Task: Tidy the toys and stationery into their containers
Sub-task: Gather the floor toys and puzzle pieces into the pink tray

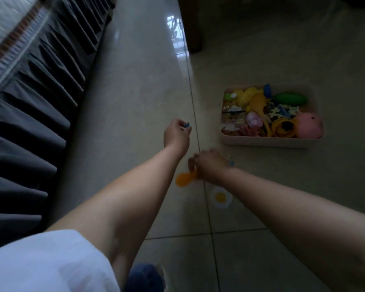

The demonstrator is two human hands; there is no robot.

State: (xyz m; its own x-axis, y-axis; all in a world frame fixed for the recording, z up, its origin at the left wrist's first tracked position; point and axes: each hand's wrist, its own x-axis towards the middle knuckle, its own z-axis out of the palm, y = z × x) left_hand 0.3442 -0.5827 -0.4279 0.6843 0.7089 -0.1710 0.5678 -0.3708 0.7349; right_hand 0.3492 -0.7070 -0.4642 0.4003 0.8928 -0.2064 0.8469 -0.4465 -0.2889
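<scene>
Two hands: left hand pinches a small blue plastic piece; right hand grips an orange plastic toy spoon.
Bin: pink plastic toy box — near, on the floor.
Advice: carry both over the rim — then release.

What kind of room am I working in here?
Probably a living room at home: glossy tiled floor, a sofa's dark pleated skirt along one side, and a bin of toys standing on the floor.
</scene>
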